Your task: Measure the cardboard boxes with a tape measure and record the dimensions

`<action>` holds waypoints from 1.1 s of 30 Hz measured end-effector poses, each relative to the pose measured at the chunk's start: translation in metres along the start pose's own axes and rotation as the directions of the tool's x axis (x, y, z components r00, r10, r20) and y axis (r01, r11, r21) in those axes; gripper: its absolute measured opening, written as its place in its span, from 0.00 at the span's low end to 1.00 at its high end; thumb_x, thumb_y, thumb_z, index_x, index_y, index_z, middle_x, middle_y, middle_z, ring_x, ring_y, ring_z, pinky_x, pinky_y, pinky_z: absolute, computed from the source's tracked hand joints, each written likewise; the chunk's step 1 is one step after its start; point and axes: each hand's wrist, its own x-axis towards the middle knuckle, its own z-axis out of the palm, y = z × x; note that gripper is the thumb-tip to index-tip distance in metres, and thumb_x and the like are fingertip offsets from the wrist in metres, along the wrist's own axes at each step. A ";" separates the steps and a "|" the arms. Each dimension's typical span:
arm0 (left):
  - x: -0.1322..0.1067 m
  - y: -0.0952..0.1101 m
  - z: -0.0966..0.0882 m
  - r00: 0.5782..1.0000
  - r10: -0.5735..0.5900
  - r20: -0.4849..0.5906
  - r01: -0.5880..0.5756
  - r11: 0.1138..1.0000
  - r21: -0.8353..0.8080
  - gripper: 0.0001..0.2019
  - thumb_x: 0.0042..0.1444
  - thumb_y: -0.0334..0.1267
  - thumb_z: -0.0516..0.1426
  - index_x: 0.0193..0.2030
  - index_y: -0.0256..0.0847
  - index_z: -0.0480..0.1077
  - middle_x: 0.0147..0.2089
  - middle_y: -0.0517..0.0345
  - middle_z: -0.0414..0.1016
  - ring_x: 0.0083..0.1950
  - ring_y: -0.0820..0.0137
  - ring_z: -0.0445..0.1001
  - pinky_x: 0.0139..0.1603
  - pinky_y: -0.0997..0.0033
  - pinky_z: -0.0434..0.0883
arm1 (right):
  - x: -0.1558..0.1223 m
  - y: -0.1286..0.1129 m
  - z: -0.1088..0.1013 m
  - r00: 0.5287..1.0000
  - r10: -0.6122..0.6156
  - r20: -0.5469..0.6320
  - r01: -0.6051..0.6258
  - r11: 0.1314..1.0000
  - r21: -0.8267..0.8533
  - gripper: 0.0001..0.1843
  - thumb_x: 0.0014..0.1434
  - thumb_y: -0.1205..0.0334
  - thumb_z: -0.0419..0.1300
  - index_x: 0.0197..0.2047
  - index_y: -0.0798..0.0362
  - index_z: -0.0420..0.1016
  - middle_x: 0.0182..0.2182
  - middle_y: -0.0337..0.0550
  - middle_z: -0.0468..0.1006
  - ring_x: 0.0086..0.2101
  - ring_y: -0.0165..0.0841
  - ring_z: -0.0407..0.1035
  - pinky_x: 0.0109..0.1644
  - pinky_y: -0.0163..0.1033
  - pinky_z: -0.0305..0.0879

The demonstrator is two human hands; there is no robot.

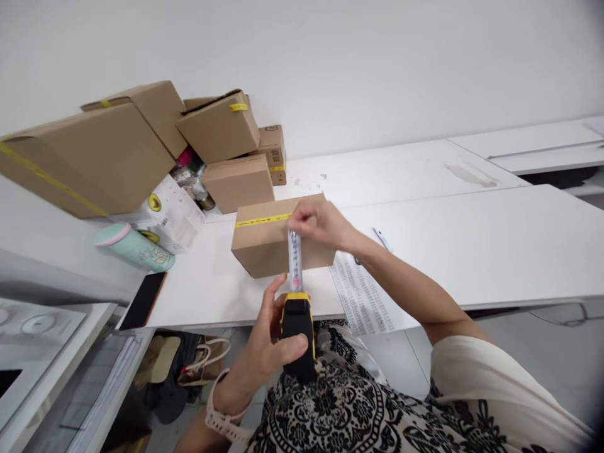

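My left hand (278, 346) is closed around a black and yellow tape measure (297, 327), its thumb lying on the case. A short length of white blade (295, 264) runs out from the case toward the box. The fingers of my right hand (321, 223) pinch the blade's end at the top front edge of a cardboard box (264, 242). Yellow tape crosses the top of this box, which lies closed on the white table (425, 251). My right hand covers part of the tape strip and the blade's tip.
More cardboard boxes (217, 129) are stacked at the back left. A mint-green bottle (134, 247) lies by a white carton (172, 217), with a dark phone-like slab (143, 301) in front. A printed sheet (361, 292) overhangs the table edge, near a pen (381, 239).
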 end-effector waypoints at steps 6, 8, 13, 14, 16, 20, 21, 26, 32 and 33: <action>0.037 0.000 -0.012 1.000 -0.012 0.008 0.002 0.687 0.727 0.45 0.48 0.50 0.65 0.71 0.50 0.51 0.62 0.46 0.71 0.55 0.52 0.74 0.52 0.52 0.71 | -0.093 0.038 -0.041 0.924 0.276 -0.263 -0.333 0.920 -0.206 0.11 0.65 0.54 0.58 0.37 0.51 0.76 0.35 0.43 0.81 0.35 0.34 0.73 0.40 0.40 0.65; 0.052 -0.003 -0.011 1.000 -0.016 0.015 -0.008 0.383 0.924 0.44 0.48 0.47 0.63 0.72 0.51 0.52 0.65 0.45 0.70 0.60 0.46 0.71 0.55 0.47 0.69 | -0.113 0.076 -0.060 0.777 0.451 -0.438 -0.609 0.715 -0.344 0.09 0.64 0.56 0.59 0.34 0.51 0.73 0.29 0.42 0.79 0.31 0.35 0.71 0.38 0.40 0.62; 0.087 -0.019 -0.005 0.978 -0.155 0.138 -0.131 0.054 0.990 0.42 0.52 0.44 0.57 0.74 0.48 0.50 0.69 0.45 0.65 0.66 0.43 0.66 0.56 0.42 0.68 | -0.124 0.142 -0.062 0.630 0.677 -0.381 -0.743 0.382 -0.550 0.12 0.66 0.50 0.57 0.41 0.51 0.70 0.38 0.47 0.82 0.38 0.41 0.74 0.39 0.41 0.60; 0.093 -0.023 -0.005 0.973 -0.175 0.148 -0.144 0.034 0.989 0.42 0.52 0.42 0.57 0.74 0.48 0.50 0.69 0.45 0.65 0.66 0.44 0.65 0.57 0.42 0.67 | -0.121 0.149 -0.057 0.631 0.684 -0.366 -0.732 0.369 -0.572 0.14 0.67 0.48 0.56 0.43 0.51 0.69 0.39 0.48 0.82 0.40 0.43 0.74 0.40 0.42 0.61; 0.102 -0.029 -0.005 0.968 -0.200 0.150 -0.154 -0.005 0.988 0.43 0.50 0.39 0.56 0.74 0.48 0.50 0.70 0.45 0.64 0.67 0.44 0.64 0.59 0.42 0.66 | -0.112 0.158 -0.045 0.646 0.688 -0.330 -0.706 0.375 -0.600 0.17 0.66 0.47 0.57 0.46 0.52 0.69 0.41 0.53 0.82 0.42 0.46 0.75 0.43 0.44 0.63; 0.115 -0.035 -0.009 0.964 -0.240 0.119 -0.140 -0.072 0.988 0.45 0.48 0.36 0.56 0.75 0.48 0.48 0.69 0.45 0.64 0.66 0.45 0.65 0.59 0.43 0.66 | -0.101 0.172 -0.038 0.682 0.694 -0.229 -0.670 0.469 -0.575 0.11 0.60 0.63 0.61 0.47 0.53 0.70 0.41 0.55 0.82 0.44 0.47 0.75 0.46 0.45 0.65; 0.117 -0.035 -0.010 0.963 -0.248 0.108 -0.133 -0.086 0.987 0.45 0.48 0.35 0.56 0.75 0.48 0.48 0.69 0.45 0.64 0.66 0.45 0.65 0.59 0.43 0.66 | -0.101 0.175 -0.040 0.692 0.691 -0.210 -0.666 0.498 -0.556 0.11 0.59 0.67 0.59 0.46 0.53 0.72 0.40 0.53 0.82 0.44 0.45 0.75 0.46 0.44 0.66; 0.126 -0.037 -0.021 0.960 -0.263 0.092 -0.119 -0.088 0.989 0.45 0.48 0.33 0.57 0.75 0.47 0.50 0.70 0.45 0.63 0.66 0.47 0.65 0.59 0.45 0.68 | -0.119 0.183 -0.078 0.742 0.648 -0.173 -0.667 0.739 -0.092 0.17 0.63 0.65 0.50 0.51 0.55 0.73 0.38 0.49 0.84 0.39 0.36 0.78 0.47 0.43 0.71; 0.130 -0.039 -0.031 0.956 -0.197 0.216 -0.219 0.005 0.976 0.43 0.47 0.30 0.56 0.73 0.47 0.54 0.64 0.44 0.67 0.64 0.46 0.65 0.57 0.47 0.69 | -0.150 0.167 -0.122 0.777 0.549 -0.308 -0.326 0.769 0.550 0.23 0.53 0.50 0.68 0.50 0.50 0.75 0.48 0.49 0.83 0.47 0.41 0.78 0.58 0.51 0.71; 0.130 -0.040 -0.032 0.957 -0.190 0.219 -0.219 0.019 0.976 0.43 0.47 0.30 0.56 0.73 0.47 0.54 0.64 0.44 0.67 0.65 0.46 0.65 0.58 0.47 0.69 | -0.153 0.165 -0.124 0.769 0.544 -0.335 -0.319 0.781 0.537 0.24 0.51 0.48 0.70 0.49 0.48 0.74 0.47 0.47 0.83 0.47 0.41 0.78 0.58 0.51 0.70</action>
